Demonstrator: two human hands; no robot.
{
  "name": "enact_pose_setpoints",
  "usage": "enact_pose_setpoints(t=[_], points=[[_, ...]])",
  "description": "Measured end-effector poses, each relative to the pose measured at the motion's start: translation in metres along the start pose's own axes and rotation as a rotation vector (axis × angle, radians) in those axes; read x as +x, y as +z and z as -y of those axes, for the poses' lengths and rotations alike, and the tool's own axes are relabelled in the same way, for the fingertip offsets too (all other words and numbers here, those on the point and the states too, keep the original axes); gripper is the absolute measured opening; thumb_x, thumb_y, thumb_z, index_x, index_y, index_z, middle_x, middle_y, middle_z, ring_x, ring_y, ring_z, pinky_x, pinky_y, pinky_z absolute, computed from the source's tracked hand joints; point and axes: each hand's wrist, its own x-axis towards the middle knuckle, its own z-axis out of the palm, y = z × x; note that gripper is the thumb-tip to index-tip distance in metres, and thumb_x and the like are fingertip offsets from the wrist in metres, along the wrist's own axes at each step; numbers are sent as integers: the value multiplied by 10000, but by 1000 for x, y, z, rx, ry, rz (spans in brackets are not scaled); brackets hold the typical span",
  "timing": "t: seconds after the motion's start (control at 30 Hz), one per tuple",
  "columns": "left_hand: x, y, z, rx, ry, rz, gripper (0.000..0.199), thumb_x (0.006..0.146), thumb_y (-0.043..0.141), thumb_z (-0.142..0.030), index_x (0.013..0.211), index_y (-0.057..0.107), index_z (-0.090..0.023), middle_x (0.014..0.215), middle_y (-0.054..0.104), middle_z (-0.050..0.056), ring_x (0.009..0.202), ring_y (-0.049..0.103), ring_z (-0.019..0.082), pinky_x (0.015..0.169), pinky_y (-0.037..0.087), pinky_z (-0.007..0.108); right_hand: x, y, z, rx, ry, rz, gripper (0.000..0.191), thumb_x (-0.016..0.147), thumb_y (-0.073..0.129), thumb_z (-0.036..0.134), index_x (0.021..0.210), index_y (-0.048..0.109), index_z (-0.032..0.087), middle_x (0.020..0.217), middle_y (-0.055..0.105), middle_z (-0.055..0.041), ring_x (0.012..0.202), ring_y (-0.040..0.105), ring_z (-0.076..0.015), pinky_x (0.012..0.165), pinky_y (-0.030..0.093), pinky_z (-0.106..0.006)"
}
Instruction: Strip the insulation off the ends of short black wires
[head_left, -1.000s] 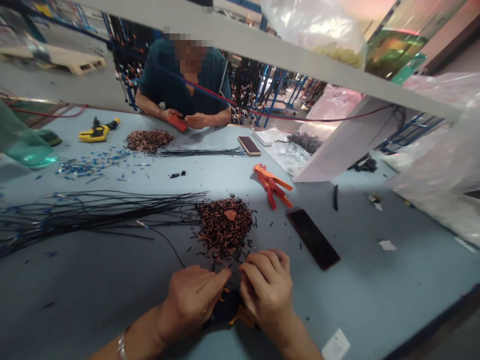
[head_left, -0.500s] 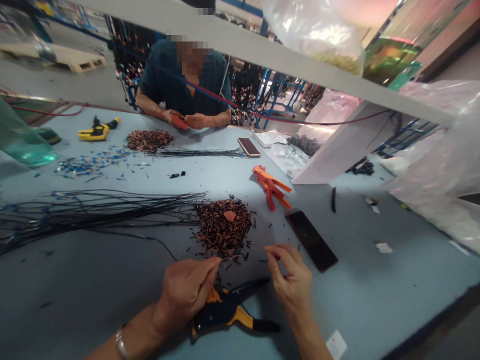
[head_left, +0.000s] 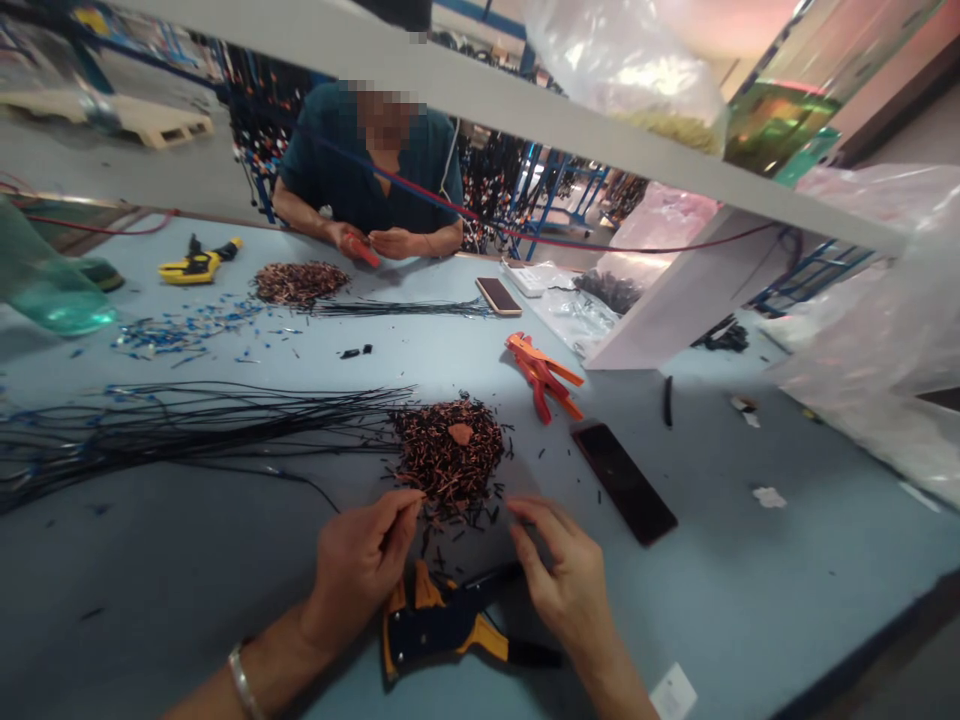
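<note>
My left hand [head_left: 365, 555] is closed in a pinch at the front edge of a pile of short black and copper-coloured wire bits [head_left: 450, 455]. Whatever sits between its fingertips is too small to make out. To the right of the pile, my right hand [head_left: 562, 565] has its thumb and forefinger apart with nothing visible between them. Between and below both hands lies a dark blue and yellow wire stripper [head_left: 427, 640], partly covered by the hands. A bundle of black wires [head_left: 225, 425] stretches leftward from the pile.
A dark phone [head_left: 624, 482] lies right of my right hand, with orange-red pliers [head_left: 541, 375] behind it. Across the table a person [head_left: 367, 170] holds a red tool. Blue terminals [head_left: 180, 325] lie scattered at left. A white post [head_left: 660, 295] rises at the right.
My left hand has shifted slightly up and left, its pinch still closed. My right hand has moved left, and its thumb and forefinger have spread apart. The wire stripper stays in place.
</note>
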Motion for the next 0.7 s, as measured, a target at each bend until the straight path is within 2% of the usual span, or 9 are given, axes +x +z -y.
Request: enact_pose_setpoints(t=[0.03,0.1,0.2,0.27,0.33,0.43,0.57,0.63,0.7], points=[[0,0,0,-2,-10,5,306,967,424,-312,871,673,-161,578,710,-16,419,624,93,465,423,181,-1,-4,2,8,-14,59,168,885,522,188,993,650,203,967,716,-82,906,660,-220,796,522,-345],[0,0,0,-7,-37,21,301,966,422,-309,882,671,-162,602,722,-10,431,630,94,474,434,179,-5,-11,7,38,-91,285,188,855,585,286,1015,645,209,1029,696,-81,957,626,-242,857,492,-387],[-2,1,1,-30,-76,40,286,961,425,-302,891,665,-162,643,735,-2,487,660,103,503,457,178,-10,-15,11,-54,-192,554,549,759,690,468,1231,571,213,1193,631,-109,1073,552,-303,940,431,-468],[-3,2,2,-49,-97,45,270,956,432,-293,897,661,-165,654,736,-4,509,669,107,515,466,178,-14,-11,9,-153,-217,638,706,692,735,497,1299,525,203,1203,614,-126,1073,531,-327,948,404,-511],[-3,2,2,-60,-115,50,254,949,440,-283,901,661,-168,670,740,-2,517,671,108,516,468,176,-17,-4,5,-222,-217,652,730,654,760,444,1294,532,177,1145,620,-139,1024,533,-332,923,401,-535],[-3,2,2,-72,-135,58,239,938,450,-264,891,665,-169,680,744,-1,505,662,104,504,461,170,-22,5,0,-233,-212,608,615,636,740,332,1203,591,144,1030,626,-137,935,544,-312,841,442,-506],[0,0,0,-99,-181,45,226,920,464,-257,870,667,-169,686,740,-8,515,655,96,521,464,157,-24,2,-3,-68,-204,521,439,625,673,321,1025,651,143,936,620,-124,850,565,-292,740,485,-439],[2,-1,-1,-112,-217,35,229,915,463,-260,855,664,-169,636,714,-24,457,607,84,480,441,149,-25,-7,-3,119,-56,487,427,637,676,332,1033,652,173,997,620,-124,901,584,-296,761,494,-413],[2,-2,-2,-122,-253,36,231,915,462,-268,844,657,-167,564,663,-43,395,535,74,426,397,147,-27,-14,-3,388,180,389,448,670,698,380,1089,649,226,1157,602,-120,1044,575,-314,862,474,-411]])
